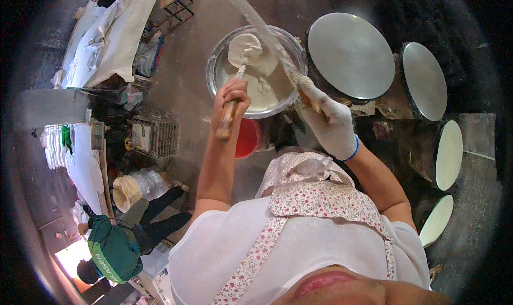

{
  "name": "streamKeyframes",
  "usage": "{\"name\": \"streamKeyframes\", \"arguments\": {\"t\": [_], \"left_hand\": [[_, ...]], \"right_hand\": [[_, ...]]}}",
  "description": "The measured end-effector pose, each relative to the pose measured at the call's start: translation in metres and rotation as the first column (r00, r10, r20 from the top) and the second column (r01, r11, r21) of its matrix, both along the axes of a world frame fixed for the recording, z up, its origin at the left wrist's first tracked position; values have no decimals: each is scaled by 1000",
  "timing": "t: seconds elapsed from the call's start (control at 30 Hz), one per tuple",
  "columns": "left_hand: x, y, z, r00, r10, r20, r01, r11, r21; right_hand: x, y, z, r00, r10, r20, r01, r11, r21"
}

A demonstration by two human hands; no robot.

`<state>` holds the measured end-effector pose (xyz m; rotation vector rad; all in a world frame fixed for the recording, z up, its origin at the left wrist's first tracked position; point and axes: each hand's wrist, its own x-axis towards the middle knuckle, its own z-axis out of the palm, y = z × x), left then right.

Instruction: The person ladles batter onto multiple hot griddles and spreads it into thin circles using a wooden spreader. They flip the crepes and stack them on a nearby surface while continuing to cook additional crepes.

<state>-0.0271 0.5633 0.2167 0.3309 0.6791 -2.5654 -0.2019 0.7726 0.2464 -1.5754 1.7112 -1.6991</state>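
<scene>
My left hand (235,94) is closed around the wooden handle of a ladle (245,50). The ladle's round cup, coated in pale batter, is over a wide metal basin (209,76). Thick cream-coloured batter (265,97) lies inside the basin. On my right hand (332,122) is a white glove with a blue cuff, and its fingers grip the wooden handle of a long, flat, batter-smeared spatula (255,20). The spatula's blade slants across the basin, up to the far edge of the view. Part of the batter is hidden beneath it.
Right of the basin stands a large round griddle (350,53), with another griddle (425,81) beyond. Two discs with pale surfaces (449,155) (436,220) follow nearer me. A red bucket (247,139) sits below the basin. At left, a person in green (115,246) is beside white-covered tables (115,37).
</scene>
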Motion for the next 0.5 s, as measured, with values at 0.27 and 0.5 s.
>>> {"name": "streamKeyframes", "arguments": {"t": [0.27,0.5], "left_hand": [[18,-64,30,969,166,184,-83,917,-390],[-98,-10,69,717,414,561,401,413,-818]], "right_hand": [[-30,-6,-6,860,-131,493,-19,958,288],[-69,33,-3,752,-293,591,114,940,321]]}}
